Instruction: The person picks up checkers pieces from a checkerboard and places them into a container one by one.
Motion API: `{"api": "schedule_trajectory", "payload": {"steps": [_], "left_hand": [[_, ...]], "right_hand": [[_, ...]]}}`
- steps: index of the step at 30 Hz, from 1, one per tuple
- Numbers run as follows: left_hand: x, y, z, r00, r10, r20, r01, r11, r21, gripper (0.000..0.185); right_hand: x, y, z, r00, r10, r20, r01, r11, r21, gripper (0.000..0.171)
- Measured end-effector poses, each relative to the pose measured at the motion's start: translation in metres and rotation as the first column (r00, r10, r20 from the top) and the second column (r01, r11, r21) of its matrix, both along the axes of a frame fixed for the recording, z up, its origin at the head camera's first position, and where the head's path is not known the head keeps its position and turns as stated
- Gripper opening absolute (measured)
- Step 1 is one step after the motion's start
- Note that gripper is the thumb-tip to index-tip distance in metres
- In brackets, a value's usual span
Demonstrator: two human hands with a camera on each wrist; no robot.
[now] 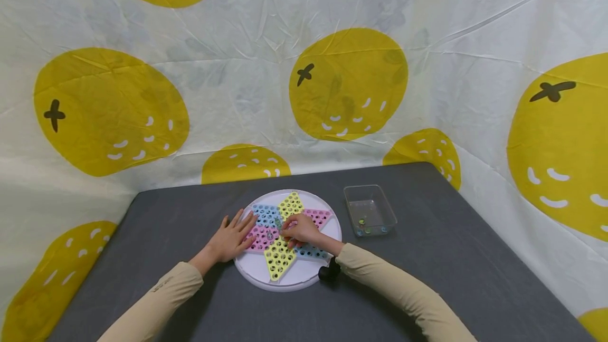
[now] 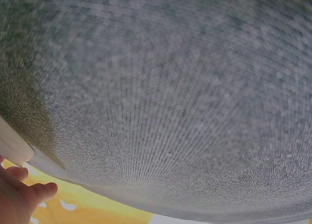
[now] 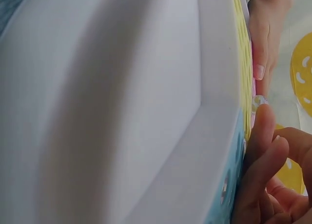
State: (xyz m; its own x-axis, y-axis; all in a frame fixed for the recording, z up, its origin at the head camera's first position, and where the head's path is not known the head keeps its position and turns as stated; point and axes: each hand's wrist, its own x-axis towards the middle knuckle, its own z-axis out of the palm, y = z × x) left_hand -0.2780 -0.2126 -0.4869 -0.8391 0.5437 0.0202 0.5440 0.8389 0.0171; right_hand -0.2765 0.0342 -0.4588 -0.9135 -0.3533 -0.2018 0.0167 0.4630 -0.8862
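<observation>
Apparently, the step in hand is the handling of clear glass marbles (image 1: 269, 235) on the round white board (image 1: 252, 265) with its yellow, pink and blue holed star, and the next move calls for precise aim at one hole near the centre. The right hand (image 1: 301, 228) bends low there, its fingers curled close, but whether they pinch a marble I cannot tell; the left hand (image 1: 231, 237) lies on the board's left side, fingers spread wide.
</observation>
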Motion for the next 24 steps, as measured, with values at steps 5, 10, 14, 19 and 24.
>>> {"api": "schedule_trajectory", "payload": {"steps": [5, 10, 14, 19, 24], "left_hand": [[-0.0003, -0.0006, -0.0013, 1.000, -0.001, -0.007, 0.001, 1.000, -0.001, 0.060], [-0.0008, -0.0007, -0.0011, 1.000, -0.006, -0.013, 0.006, 1.000, 0.006, 0.060], [-0.0004, 0.0000, -0.0005, 1.000, -0.010, -0.010, 0.010, 1.000, 0.008, 0.061], [-0.0006, 0.0001, -0.0001, 1.000, -0.010, -0.009, 0.010, 1.000, 0.001, 0.061], [-0.0001, 0.0001, 0.0008, 1.000, -0.015, -0.012, 0.015, 1.000, 0.001, 0.061]], "right_hand": [[0.0000, 0.0001, -0.0016, 1.000, 0.001, 0.004, -0.001, 1.000, -0.007, 0.016], [0.0011, 0.0009, -0.0003, 1.000, 0.005, 0.010, -0.005, 1.000, -0.022, 0.016], [0.0021, 0.0028, 0.0003, 1.000, 0.007, 0.012, -0.006, 0.999, -0.032, 0.017], [0.0034, 0.0049, 0.0015, 1.000, -0.006, 0.024, 0.007, 1.000, -0.023, 0.017], [0.0062, 0.0091, 0.0042, 1.000, 0.005, 0.008, -0.005, 1.000, -0.007, 0.019]]}}
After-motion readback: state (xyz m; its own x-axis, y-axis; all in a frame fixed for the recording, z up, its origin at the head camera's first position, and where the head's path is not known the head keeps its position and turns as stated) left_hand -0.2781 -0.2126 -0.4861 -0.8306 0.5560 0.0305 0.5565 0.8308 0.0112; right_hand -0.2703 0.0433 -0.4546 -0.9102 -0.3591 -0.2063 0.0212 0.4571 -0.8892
